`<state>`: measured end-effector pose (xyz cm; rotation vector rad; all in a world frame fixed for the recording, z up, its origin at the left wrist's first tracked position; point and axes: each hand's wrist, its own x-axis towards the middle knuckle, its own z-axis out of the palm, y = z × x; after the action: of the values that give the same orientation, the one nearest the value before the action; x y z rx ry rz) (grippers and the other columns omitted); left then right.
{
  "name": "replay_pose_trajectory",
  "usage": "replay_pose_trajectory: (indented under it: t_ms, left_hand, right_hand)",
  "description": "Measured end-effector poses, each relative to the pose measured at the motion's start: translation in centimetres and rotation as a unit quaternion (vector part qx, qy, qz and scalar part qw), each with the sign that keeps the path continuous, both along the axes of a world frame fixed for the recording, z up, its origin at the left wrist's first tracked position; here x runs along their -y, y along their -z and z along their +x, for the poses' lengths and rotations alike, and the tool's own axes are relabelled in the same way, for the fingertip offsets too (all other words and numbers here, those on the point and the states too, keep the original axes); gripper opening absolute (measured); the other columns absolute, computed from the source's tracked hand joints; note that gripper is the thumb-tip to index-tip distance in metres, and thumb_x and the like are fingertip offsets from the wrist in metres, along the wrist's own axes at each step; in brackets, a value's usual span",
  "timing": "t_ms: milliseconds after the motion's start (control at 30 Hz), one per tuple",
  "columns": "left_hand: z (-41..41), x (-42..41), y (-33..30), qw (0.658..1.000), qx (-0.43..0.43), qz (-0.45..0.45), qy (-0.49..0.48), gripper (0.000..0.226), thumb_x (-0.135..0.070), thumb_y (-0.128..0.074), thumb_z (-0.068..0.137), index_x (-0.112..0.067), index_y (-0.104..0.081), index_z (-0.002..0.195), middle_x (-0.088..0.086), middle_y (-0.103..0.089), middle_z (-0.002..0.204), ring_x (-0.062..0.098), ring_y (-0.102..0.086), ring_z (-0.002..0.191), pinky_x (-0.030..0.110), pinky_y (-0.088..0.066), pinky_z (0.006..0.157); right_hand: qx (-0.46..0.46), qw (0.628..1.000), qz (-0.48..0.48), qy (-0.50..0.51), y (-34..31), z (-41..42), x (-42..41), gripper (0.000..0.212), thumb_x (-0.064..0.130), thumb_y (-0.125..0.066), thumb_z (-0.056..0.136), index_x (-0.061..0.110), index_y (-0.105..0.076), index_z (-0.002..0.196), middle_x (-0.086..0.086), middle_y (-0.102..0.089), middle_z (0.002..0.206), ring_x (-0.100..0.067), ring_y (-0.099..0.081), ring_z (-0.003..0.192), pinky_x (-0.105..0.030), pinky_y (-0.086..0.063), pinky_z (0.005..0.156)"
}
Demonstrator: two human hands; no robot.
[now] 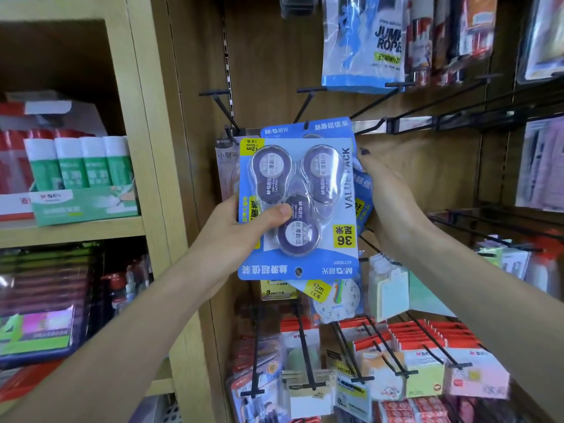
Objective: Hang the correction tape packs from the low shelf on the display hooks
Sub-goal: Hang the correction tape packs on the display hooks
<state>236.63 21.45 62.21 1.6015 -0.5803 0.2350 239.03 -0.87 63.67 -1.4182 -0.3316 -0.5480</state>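
Head view: left hand (244, 227) pinches an upside-down correction tape pack (297, 209) — right hand (387, 193) grips packs behind.

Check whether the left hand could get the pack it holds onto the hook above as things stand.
Probably not yet: the left hand holds the front pack upside down, with its hang hole at the bottom, away from the hook.

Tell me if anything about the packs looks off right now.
The front correction tape pack in the left hand is upside down: its print reads inverted and its hang hole sits at the bottom edge. The pack behind it already hangs upright on a hook, while the right hand holds more packs.
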Motion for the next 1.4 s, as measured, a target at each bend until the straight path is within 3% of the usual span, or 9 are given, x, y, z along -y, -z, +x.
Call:
replay_pose_trajectory:
  t_ms: [133,267,367,500,667,867,1167,1300,1400]
  left_hand:
    - [0.6,0.2,0.0,0.999,-0.023,-0.014,-0.017,0.019,-0.027,-0.073,0.091,-0.025,-0.072,0.11,-0.004,-0.082,0.1,0.019,-0.08,0.089,0.04,-0.062,0.084]
    - [1.3,0.9,-0.3,0.999,-0.033,-0.008,-0.033,0.022,-0.03,-0.076,0.089,-0.027,-0.072,0.111,-0.005,-0.081,0.101,0.018,-0.079,0.093,0.046,-0.06,0.093]
    - [2.1,1.5,-0.6,0.998,-0.049,-0.002,-0.048,0.028,-0.036,-0.079,0.086,-0.027,-0.074,0.113,-0.006,-0.081,0.103,0.018,-0.078,0.096,0.047,-0.059,0.097]
    - [3.3,2.3,-1.3,0.996,-0.068,0.012,-0.056,0.031,-0.042,-0.082,0.082,-0.027,-0.075,0.108,-0.007,-0.081,0.1,0.017,-0.078,0.094,0.044,-0.059,0.097]
    - [5.4,3.3,-2.5,0.992,-0.097,0.022,-0.08,0.044,-0.055,-0.084,0.065,-0.03,-0.075,0.1,-0.004,-0.081,0.1,0.022,-0.076,0.099,0.047,-0.057,0.1]
    - [7.9,4.4,-3.6,0.987,-0.138,-0.01,-0.084,0.076,-0.058,-0.086,0.044,-0.024,-0.065,0.108,0.004,-0.078,0.109,0.024,-0.077,0.097,0.047,-0.061,0.093]
    - [7.5,4.4,-2.8,0.987,-0.127,0.003,-0.095,0.035,-0.043,-0.082,0.081,-0.021,-0.069,0.106,0.006,-0.08,0.104,0.024,-0.077,0.095,0.044,-0.061,0.094]
    - [5.8,3.5,-1.9,0.993,-0.095,-0.015,-0.069,0.02,-0.037,-0.082,0.084,-0.025,-0.07,0.094,0.003,-0.082,0.099,0.024,-0.078,0.095,0.047,-0.061,0.094]
    - [4.5,2.8,-1.3,0.997,-0.057,-0.032,-0.042,0.026,-0.032,-0.079,0.088,-0.024,-0.073,0.112,-0.003,-0.082,0.1,0.019,-0.079,0.093,0.046,-0.063,0.09]
  right_hand:
    - [-0.026,0.997,-0.036,-0.067,0.5,-0.1,0.1,0.05,0.055,-0.043,0.101,0.032,-0.079,0.076,0.008,-0.075,0.073,-0.012,-0.068,0.059,-0.022,-0.052,0.056]
    - [-0.001,0.992,-0.11,-0.058,1.9,-0.4,0.4,0.045,0.053,-0.072,0.086,0.033,-0.068,0.127,-0.002,-0.077,0.12,-0.02,-0.073,0.11,-0.027,-0.054,0.09]
    - [-0.04,0.997,-0.042,-0.054,2.2,4.4,1.0,0.048,0.023,-0.051,0.108,-0.004,-0.045,0.147,-0.031,-0.051,0.149,-0.009,-0.061,0.08,-0.008,-0.041,0.052]
    - [-0.084,0.99,-0.088,-0.071,0.8,3.8,0.6,0.027,0.03,-0.047,0.109,0.009,-0.057,0.096,-0.016,-0.054,0.092,0.0,-0.058,0.047,-0.018,-0.043,0.058]
    - [-0.134,0.989,-0.051,-0.038,-0.8,5.0,0.1,0.075,0.058,-0.08,0.071,0.02,-0.062,0.133,-0.008,-0.074,0.125,-0.03,-0.076,0.103,-0.051,-0.06,0.096]
    - [-0.157,0.984,-0.051,-0.062,-2.7,7.4,-0.2,0.053,0.05,-0.068,0.086,0.021,-0.068,0.13,-0.013,-0.076,0.122,-0.036,-0.075,0.105,-0.055,-0.057,0.099]
    - [-0.187,0.98,-0.039,-0.054,-2.0,7.4,-0.1,0.059,0.047,-0.071,0.082,0.019,-0.066,0.133,-0.014,-0.076,0.122,-0.037,-0.075,0.108,-0.058,-0.056,0.099]
    - [-0.134,0.987,-0.044,-0.079,-1.3,4.1,-0.1,0.021,0.031,-0.068,0.097,0.015,-0.069,0.11,-0.018,-0.074,0.125,-0.019,-0.08,0.077,-0.029,-0.064,0.074]
    - [-0.112,0.99,-0.024,-0.081,-0.6,1.7,-1.0,0.027,0.02,-0.073,0.094,0.024,-0.066,0.119,-0.01,-0.079,0.114,-0.029,-0.078,0.098,-0.046,-0.062,0.09]
